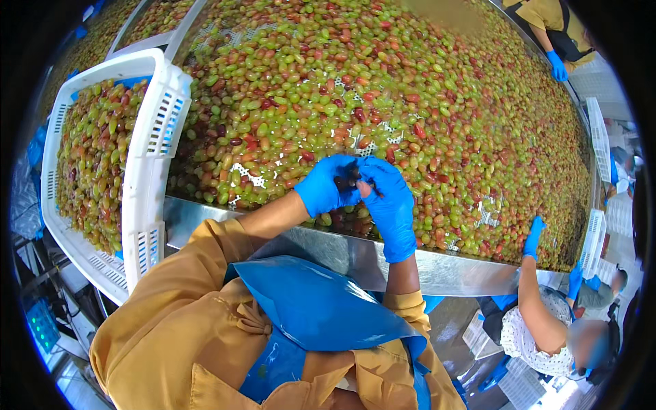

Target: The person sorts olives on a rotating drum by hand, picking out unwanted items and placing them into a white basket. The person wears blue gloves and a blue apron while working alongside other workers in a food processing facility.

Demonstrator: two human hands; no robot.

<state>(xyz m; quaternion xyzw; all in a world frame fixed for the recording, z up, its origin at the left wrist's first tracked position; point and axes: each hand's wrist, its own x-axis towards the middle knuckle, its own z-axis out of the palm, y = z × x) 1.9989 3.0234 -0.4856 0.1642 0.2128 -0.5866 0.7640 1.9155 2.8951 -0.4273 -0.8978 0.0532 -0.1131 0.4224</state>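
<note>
My left hand point(326, 184) and my right hand point(386, 198), both in blue gloves, meet over the near edge of a large perforated metal sorting table point(444, 270). Their fingers are closed round a dark, wet-looking clump point(347, 178); a small pinkish piece shows between them, too unclear to name. Loose green and red grapes point(287, 96) cover the table beneath and beyond my hands. A blue apron point(307, 301) hangs in front of my body, below the steel edge.
A white crate point(157, 137) full of grapes stands at my left. A co-worker point(540, 314) reaches a blue-gloved hand onto the table at my right. Another co-worker point(560, 34) works at the far right corner. White crates point(596, 143) line the table's right side.
</note>
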